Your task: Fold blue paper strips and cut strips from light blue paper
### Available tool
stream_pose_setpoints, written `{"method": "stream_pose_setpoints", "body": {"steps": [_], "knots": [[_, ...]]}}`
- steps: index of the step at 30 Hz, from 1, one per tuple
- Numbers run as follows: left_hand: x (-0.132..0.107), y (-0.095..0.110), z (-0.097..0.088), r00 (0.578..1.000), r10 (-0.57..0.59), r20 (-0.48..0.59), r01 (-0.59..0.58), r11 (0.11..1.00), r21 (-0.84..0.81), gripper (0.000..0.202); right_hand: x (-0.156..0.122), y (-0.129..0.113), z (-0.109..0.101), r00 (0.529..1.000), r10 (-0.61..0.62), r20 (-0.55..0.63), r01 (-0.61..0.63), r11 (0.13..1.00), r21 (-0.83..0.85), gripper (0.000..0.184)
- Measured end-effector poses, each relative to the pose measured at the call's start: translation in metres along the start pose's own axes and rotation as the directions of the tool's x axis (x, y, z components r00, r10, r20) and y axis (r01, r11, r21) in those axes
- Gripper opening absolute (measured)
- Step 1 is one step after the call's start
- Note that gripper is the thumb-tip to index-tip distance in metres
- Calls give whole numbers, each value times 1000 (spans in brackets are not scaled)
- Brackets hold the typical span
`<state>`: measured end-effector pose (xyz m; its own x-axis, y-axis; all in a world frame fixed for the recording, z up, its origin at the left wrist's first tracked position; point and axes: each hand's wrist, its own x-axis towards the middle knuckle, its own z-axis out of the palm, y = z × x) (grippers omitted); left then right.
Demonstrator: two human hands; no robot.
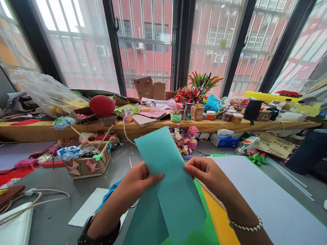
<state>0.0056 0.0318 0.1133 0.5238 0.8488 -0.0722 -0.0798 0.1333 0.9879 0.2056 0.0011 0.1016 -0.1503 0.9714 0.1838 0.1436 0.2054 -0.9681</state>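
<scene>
Teal paper (176, 183) held over surface (57, 180) by left hand (139, 180) and right hand (205, 170).
Left edge pinched between left thumb and fingers, right edge by right fingers; one folded sheet or two, cannot be told. Counted: one red balloon (102, 104), one blue tissue box (226, 141), one bead bracelet (247, 229).

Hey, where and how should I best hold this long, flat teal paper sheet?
Probably by its two long edges, coming from left and right with light thumb-on-top pinches: the teal paper sheet is thin, flat and much longer than wide, so gripping both sides should steady it. The left hand and right hand hold opposite long edges that way.
</scene>
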Motion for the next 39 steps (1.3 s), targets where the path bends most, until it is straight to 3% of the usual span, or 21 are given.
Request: {"method": "stream_pose_setpoints", "body": {"steps": [7, 21, 27, 33, 39], "knots": [[5, -1, 1, 988, 65, -139, -63, 998, 20, 24, 4, 2, 2, 997, 6, -82, -1, 998, 58, 24], [8, -4, 4, 998, 42, -51, -31, 977, 209, 29, 5, 6, -2, 994, 56, -92, -41, 987, 153, 25], [13, -11, 3, 999, 51, 17, -53, 982, 179, 31, 7, 13, -1, 983, 53, -178, -23, 986, 167, 26], [9, -8, 6, 998, 25, 49, -33, 984, 175, 30, 8, 8, -4, 989, 30, -144, -5, 986, 166, 25], [12, -9, 10, 997, 52, 56, -64, 971, 229, 28, 9, 9, -3, 966, 10, -257, 30, 987, 155, 25]]}}
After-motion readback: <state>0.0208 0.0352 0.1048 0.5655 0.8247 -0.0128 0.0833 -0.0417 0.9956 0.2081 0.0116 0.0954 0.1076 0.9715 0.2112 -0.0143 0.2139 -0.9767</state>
